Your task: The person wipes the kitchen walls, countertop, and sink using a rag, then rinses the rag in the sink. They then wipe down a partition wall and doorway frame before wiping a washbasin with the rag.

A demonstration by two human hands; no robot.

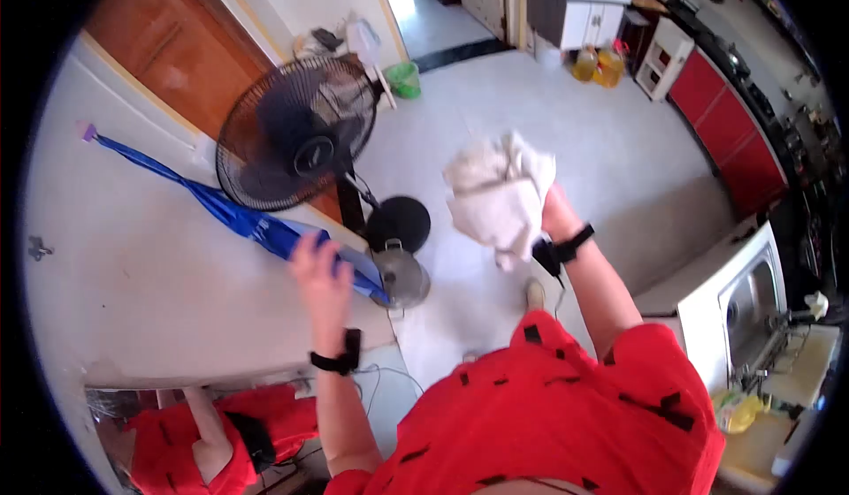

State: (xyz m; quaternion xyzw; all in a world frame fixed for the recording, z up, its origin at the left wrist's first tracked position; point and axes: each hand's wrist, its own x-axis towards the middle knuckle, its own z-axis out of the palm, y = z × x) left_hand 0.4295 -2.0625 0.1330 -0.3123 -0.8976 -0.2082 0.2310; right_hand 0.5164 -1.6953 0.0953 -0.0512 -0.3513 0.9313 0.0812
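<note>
A crumpled whitish cloth [500, 190] hangs in the air over the pale floor, gripped by my right hand [557, 212] at its right side. My left hand [323, 274] is raised with its fingers apart and holds nothing. Behind it, a long blue folded item [239, 217] hangs along the white wall, its upper end at a purple hook [87, 131]. Beyond my left hand stand a black fan [296, 141] and a grey metal pot [402, 278] with a lid.
A green basin [403, 79] sits near the doorway. Oil bottles [597, 66] stand by a white cabinet [592, 22]. Red cabinets [725, 115] line the right side, with a sink [752, 309] nearer me. A mirror [203, 433] is at lower left; cables lie beside it.
</note>
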